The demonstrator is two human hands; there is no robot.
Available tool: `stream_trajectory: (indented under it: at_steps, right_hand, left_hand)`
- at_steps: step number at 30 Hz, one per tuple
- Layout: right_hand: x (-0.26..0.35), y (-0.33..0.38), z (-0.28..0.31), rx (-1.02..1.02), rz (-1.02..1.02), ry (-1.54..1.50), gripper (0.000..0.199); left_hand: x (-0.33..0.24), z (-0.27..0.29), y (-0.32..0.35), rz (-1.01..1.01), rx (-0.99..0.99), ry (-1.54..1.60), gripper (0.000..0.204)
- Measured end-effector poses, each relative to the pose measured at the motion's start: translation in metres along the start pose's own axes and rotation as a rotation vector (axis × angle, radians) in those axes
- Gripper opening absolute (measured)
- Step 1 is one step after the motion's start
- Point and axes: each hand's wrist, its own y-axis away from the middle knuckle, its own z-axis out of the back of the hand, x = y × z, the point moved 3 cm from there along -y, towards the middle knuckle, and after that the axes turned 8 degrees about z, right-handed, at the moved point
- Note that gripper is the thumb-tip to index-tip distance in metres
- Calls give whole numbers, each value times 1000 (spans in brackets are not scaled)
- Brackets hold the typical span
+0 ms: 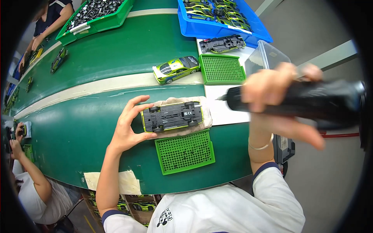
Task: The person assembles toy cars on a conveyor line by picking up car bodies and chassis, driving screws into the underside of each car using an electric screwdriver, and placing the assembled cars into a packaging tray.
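Green worktop [77,136] curves around you, split by a pale strip, with other people seated along its far and left sides.

Right before you, belly up on a wadded cloth [208,116], lies the toy car [171,116]. Judging by the pose, you are steadying it while readying the power driver [311,99]. Your next move would seem to call for bringing the bit over a fastening point, upright to the base, with the car kept from rocking on its soft bed. Whether any screws already sit in the base is too small to tell.

It shows a matt black underside, a thin lime edge, four dark wheels facing up and small white markings near one end.

Your left hand [126,126] pinches its left end, thumb on the near side and fingers on the far side. Your right hand [272,89] is blurred; its fingers curl over the driver's body, while the thumb seems to stand away below. The bit points toward the car, apart from it.

Just below the cloth sits a perforated green tray [211,147] with small dark bits in it. Beyond the cloth stand a lime car [176,70] on its wheels, another upturned car [222,44] and a blue bin [206,29] of car bodies.
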Motion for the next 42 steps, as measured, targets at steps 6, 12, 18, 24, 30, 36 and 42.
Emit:
stream_trajectory:
  at_steps: [6, 12, 18, 24, 30, 36, 42]
  right_hand:
    - [72, -23, 4, -350, 262, 120, 56]
    - [78, -26, 18, -390, 237, 54, 48]
    - [70, -28, 31, -448, 186, 93, 41]
    - [59, -33, 31, -485, 110, 87, 35]
    - [62, -32, 42, -544, 147, 157, 33]
    - [63, -32, 41, -558, 174, 199, 36]
    - [69, -32, 39, -618, 190, 232, 40]
  left_hand:
    - [-53, -25, 4, -3, -185, 394, 65]
    - [-80, 92, 75, 139, -461, -241, 66]
    - [-25, 187, 150, 685, -341, -883, 57]
    - [53, 186, 118, 973, 246, -1130, 52]
    - [32, 154, 5, 521, -137, -896, 83]
    - [51, 106, -44, 511, 71, -937, 101]
    - [47, 107, -4, 438, -197, -753, 83]
